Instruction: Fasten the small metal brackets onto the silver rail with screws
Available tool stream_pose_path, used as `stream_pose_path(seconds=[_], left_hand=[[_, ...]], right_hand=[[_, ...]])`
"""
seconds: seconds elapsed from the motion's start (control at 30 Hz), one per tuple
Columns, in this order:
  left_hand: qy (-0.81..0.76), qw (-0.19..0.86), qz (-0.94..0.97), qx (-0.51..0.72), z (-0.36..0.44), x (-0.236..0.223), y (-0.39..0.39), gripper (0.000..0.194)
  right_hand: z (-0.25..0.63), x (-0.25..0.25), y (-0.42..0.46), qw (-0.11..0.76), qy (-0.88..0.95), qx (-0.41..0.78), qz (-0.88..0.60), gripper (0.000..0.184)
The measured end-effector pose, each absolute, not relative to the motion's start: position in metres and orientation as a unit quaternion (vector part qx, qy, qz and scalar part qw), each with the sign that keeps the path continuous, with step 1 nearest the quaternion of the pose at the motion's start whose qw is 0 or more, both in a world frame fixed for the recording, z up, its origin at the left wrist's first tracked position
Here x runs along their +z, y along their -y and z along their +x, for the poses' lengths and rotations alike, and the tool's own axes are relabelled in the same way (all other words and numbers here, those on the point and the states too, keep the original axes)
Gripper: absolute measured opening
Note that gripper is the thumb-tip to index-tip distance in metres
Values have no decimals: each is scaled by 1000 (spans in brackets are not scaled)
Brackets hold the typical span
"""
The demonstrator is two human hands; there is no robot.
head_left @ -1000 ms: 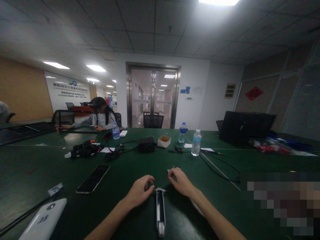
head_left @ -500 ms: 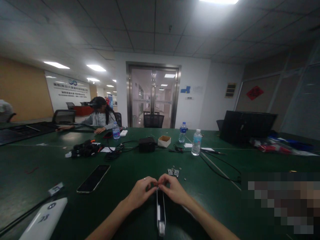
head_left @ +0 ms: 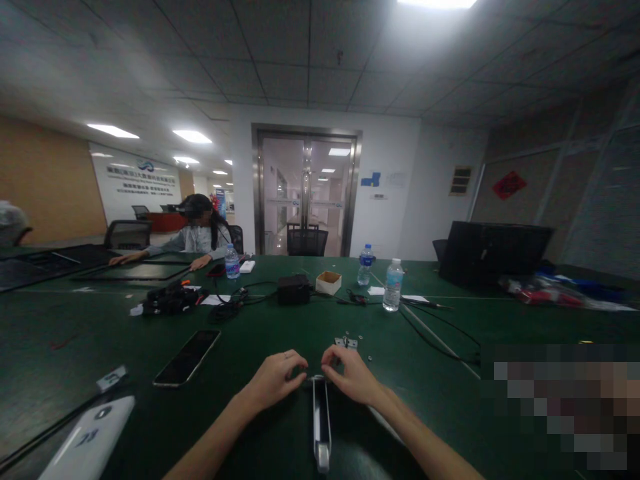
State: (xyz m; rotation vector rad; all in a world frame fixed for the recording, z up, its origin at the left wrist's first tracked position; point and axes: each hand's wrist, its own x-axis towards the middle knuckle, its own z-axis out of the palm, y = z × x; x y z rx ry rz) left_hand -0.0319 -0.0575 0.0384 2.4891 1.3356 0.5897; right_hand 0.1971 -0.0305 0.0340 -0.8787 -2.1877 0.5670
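A long, narrow white-edged piece with a dark channel (head_left: 321, 420) lies lengthwise on the green table in front of me; its exact kind I cannot make out. At its far end, my left hand (head_left: 280, 379) hovers on the left side, thumb and forefinger parted, with nothing visible in it. My right hand (head_left: 353, 375) is on the other side of that end, fingers curled loosely and apart, also holding nothing I can see. Just beyond the right hand lie small metal pieces (head_left: 346, 343), partly hidden by it, with a few tiny rings around them.
A smartphone (head_left: 188, 359) and a white device marked 23 (head_left: 90, 437) lie to the left. Farther back are a black adapter (head_left: 294, 289), an open small box (head_left: 329, 283) and water bottles (head_left: 393, 285). A person (head_left: 203, 230) sits across the table.
My hands, which met at the far end of the narrow piece, have drawn apart to either side. The person across has shifted their hands over a dark frame.
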Motion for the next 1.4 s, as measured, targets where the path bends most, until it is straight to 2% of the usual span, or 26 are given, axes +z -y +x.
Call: stream_pose_path(seconds=[0.23,0.5,0.7,1.13,1.4], left_hand=[[-484,93,859,139,-40,46,56,16],[-488,88,860,117,-36,44,56,13],[-487,91,861,115,-31,41,58,12],[-484,97,859,134,-25,36,59,12],[-495,152,843,144,-26,40,60,14]], right_hand=[[215,29,16,256,884,110,-375,8],[226,40,19,141,894,130,-405,16],[223,40,22,123,901,168,-380,17],[219,31,18,132,910,138,-368,16],[219,34,20,130,909,152,-365,16]])
